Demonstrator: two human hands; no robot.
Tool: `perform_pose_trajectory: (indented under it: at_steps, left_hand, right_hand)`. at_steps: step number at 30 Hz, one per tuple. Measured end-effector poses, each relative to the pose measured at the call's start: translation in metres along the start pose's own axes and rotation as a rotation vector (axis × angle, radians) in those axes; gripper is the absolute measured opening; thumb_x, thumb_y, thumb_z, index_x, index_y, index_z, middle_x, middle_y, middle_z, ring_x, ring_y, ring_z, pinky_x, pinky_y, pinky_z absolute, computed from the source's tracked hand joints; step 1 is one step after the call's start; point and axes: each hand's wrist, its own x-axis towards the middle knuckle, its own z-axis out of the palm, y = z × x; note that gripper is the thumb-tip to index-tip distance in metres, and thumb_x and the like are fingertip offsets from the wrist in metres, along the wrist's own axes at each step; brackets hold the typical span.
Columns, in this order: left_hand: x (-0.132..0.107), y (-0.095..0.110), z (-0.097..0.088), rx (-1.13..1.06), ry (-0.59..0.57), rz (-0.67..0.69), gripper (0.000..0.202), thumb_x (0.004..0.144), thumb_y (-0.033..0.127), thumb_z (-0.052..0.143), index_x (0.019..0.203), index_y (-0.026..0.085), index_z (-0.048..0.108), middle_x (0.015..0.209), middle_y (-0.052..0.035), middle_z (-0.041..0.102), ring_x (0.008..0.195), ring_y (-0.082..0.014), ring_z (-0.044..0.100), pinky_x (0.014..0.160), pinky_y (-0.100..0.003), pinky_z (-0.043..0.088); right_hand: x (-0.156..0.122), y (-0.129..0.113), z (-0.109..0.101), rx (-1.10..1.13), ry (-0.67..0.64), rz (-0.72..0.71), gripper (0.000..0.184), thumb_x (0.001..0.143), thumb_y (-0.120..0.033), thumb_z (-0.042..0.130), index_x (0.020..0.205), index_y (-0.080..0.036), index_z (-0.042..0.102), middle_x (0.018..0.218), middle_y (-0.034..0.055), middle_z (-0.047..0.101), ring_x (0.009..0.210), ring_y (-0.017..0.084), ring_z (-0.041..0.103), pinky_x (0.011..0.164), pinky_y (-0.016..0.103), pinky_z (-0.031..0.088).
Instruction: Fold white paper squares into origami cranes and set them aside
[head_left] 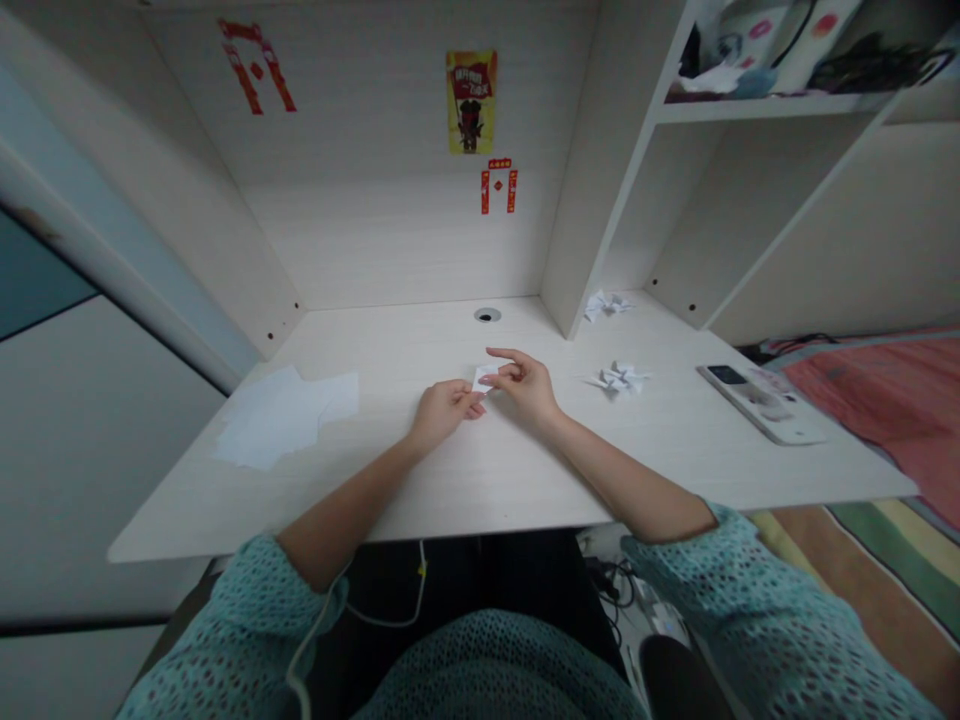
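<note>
Left hand (444, 413) and right hand (523, 385) both closed on a small white paper slip (484, 378), pinched between the fingertips above the tabletop (480, 490). Right of the slip, folded paper pieces (619, 379), then a phone (757, 402); left of it, loose white paper sheets (281, 418).

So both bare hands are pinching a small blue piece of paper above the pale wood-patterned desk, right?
Not blue: the head view shows the small piece of paper is white. The left hand and right hand are pinching it above the pale desk.
</note>
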Motion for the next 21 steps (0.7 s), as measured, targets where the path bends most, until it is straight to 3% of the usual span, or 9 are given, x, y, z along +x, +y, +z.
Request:
perform_pose_trajectory:
  at_steps: [7, 11, 17, 21]
  left_hand:
    - [-0.004, 0.003, -0.003, 0.124, -0.007, 0.116, 0.026, 0.075, 0.044, 0.058, 0.069, 0.018, 0.061, 0.073, -0.0049, 0.069, 0.069, -0.0167, 0.065, 0.065, -0.026, 0.048]
    - [-0.002, 0.005, -0.005, 0.156, 0.010, 0.132, 0.030, 0.073, 0.046, 0.059, 0.065, 0.018, 0.060, 0.066, -0.0030, 0.066, 0.063, -0.0147, 0.061, 0.063, -0.025, 0.045]
    - [0.003, 0.004, -0.005, -0.023, 0.100, -0.047, 0.035, 0.069, 0.050, 0.061, 0.062, 0.016, 0.058, 0.064, -0.0050, 0.065, 0.060, -0.0141, 0.059, 0.056, -0.024, 0.042]
    - [0.003, 0.003, -0.005, -0.050, 0.092, -0.049, 0.038, 0.071, 0.052, 0.058, 0.073, 0.015, 0.062, 0.070, -0.0067, 0.067, 0.065, -0.0153, 0.060, 0.058, -0.024, 0.043]
  right_hand:
    - [-0.001, -0.006, -0.006, -0.180, -0.093, -0.166, 0.045, 0.072, -0.032, 0.064, 0.115, -0.020, 0.059, 0.070, -0.0011, 0.065, 0.065, 0.013, 0.060, 0.070, 0.026, 0.045]
    - [-0.003, -0.005, -0.006, -0.273, -0.182, -0.243, 0.038, 0.080, -0.031, 0.054, 0.117, -0.021, 0.058, 0.080, 0.0011, 0.067, 0.075, 0.014, 0.061, 0.075, 0.027, 0.045]
    - [-0.002, 0.007, 0.003, -0.043, -0.145, -0.137, 0.039, 0.075, -0.032, 0.061, 0.112, -0.019, 0.058, 0.078, 0.0023, 0.068, 0.072, 0.015, 0.062, 0.073, 0.028, 0.047]
    - [0.001, 0.010, 0.006, 0.041, -0.088, -0.065, 0.036, 0.070, -0.032, 0.066, 0.102, -0.018, 0.061, 0.070, 0.0009, 0.066, 0.065, 0.014, 0.061, 0.067, 0.027, 0.046]
